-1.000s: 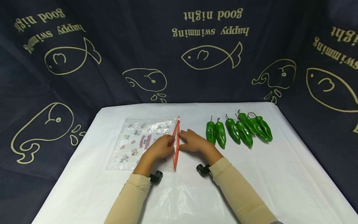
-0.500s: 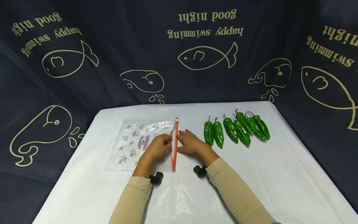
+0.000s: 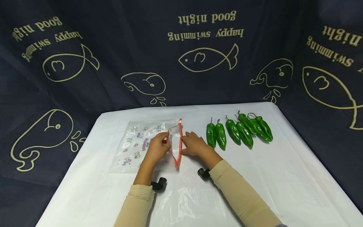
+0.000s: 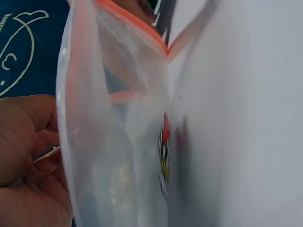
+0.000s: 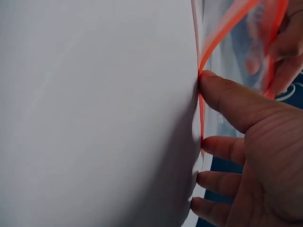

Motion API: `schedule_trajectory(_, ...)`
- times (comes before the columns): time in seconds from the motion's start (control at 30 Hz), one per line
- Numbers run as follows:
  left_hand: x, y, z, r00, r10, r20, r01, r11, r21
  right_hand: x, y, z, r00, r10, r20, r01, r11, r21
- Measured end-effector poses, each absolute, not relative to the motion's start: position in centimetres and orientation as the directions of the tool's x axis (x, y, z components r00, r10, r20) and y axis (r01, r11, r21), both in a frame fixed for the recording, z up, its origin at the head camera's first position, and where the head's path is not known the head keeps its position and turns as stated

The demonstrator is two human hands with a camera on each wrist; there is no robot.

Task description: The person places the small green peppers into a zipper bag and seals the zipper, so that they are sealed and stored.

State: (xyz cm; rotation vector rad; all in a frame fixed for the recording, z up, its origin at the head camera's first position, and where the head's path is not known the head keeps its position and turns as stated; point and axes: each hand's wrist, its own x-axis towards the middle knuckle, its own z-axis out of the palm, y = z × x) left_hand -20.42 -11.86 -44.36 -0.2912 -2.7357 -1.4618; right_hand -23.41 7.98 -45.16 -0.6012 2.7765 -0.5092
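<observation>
A clear zip bag (image 3: 131,146) with small cartoon prints lies flat on the white table, its red-edged mouth facing right and parted. My left hand (image 3: 157,146) pinches the raised upper lip between thumb and fingers and draws it up and back. On the other lip, which stays down on the table, rest the thumb and fingertips of my right hand (image 3: 194,144), spread and fairly straight. The right wrist view shows that thumb (image 5: 227,92) against the red strip. In the left wrist view the bag's wall (image 4: 109,156) fills the middle and hides part of the left fingers.
Several shiny green peppers (image 3: 221,135) with stems lie in a row to the right of the right hand. A dark curtain (image 3: 153,56) with fish outlines hangs behind the far edge of the white table (image 3: 283,176).
My left hand has pulled the upper red lip leftward and up, so the bag's mouth gapes wider. The right hand holds its place at the lower lip.
</observation>
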Motion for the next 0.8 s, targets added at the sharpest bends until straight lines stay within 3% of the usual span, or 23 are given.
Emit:
schedule_trajectory(0.37,-19.3,-10.7,-43.5,-0.989,0.031,0.146,0.147,0.391,0.908,-23.3,9.9,-45.1,-0.880,-0.442,-0.174,-0.341,0.844,-0.414)
schedule_trajectory(0.8,-17.3,-9.6,-44.2,-0.976,-0.211,-0.051,-0.055,0.017,0.998,-23.2,10.1,-44.9,-0.879,-0.429,-0.206,-0.318,0.851,-0.418)
